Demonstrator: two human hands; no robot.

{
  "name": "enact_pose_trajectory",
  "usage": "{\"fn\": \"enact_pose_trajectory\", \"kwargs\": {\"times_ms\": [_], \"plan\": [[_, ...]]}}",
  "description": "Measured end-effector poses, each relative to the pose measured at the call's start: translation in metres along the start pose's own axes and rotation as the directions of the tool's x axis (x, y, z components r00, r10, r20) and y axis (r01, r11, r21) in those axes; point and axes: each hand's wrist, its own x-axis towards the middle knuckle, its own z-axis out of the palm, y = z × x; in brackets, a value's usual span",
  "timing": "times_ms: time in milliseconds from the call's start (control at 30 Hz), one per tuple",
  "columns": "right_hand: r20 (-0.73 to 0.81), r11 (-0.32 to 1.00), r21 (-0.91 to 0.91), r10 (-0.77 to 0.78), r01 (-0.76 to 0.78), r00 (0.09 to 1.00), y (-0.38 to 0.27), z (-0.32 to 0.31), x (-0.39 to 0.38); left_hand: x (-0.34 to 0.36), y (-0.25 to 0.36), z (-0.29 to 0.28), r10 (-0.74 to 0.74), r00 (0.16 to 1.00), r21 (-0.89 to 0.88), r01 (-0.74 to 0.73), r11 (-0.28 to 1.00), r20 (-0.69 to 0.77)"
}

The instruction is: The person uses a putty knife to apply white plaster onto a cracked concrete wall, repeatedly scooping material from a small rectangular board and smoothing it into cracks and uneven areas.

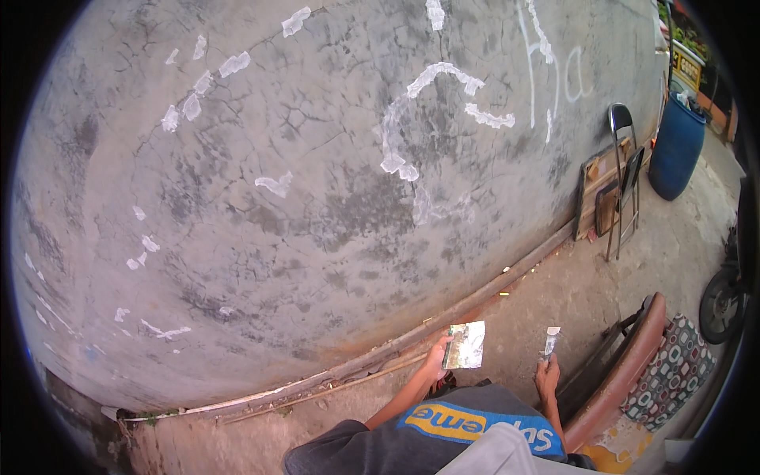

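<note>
Filling most of the view, a cracked grey concrete wall (317,198) carries white painted patches. Beside it to the right stand a blue plastic barrel (675,154) and a folded metal chair (625,178). The left hand (437,358) pinches a flat silvery foil packet (465,345), its long axis roughly upright. The right hand (546,374) grips a narrow silvery sachet (551,342) pointing up, well apart from the packet.
</note>
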Motion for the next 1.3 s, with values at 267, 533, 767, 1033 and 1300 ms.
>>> {"fn": "enact_pose_trajectory", "kwargs": {"times_ms": [267,533,767,1033,1300], "plan": [[0.079,0.974,-0.202,0.125,-0.107,0.989,0.115,-0.107,-0.054,-0.002,-0.004,0.005,-0.054,0.997,0.063,0.057,0.996,-0.048],[0.113,0.775,-0.624,-0.03,0.094,0.993,0.091,-0.124,-0.094,-0.008,-0.014,0.001,-0.046,0.99,0.172,0.069,0.983,-0.132],[0.18,0.719,-0.682,-0.011,0.133,0.984,0.116,-0.111,-0.09,-0.01,-0.012,0.012,-0.036,0.994,0.204,0.057,0.977,-0.105],[0.194,0.737,-0.666,0.026,0.112,0.981,0.111,-0.114,-0.092,-0.032,-0.01,0.058,0.006,0.994,0.134,0.01,0.991,-0.113],[0.172,0.755,-0.644,-0.009,0.12,0.985,0.111,-0.11,-0.089,-0.019,-0.021,0.071,0.008,0.995,0.248,0.018,0.969,-0.101]]}}
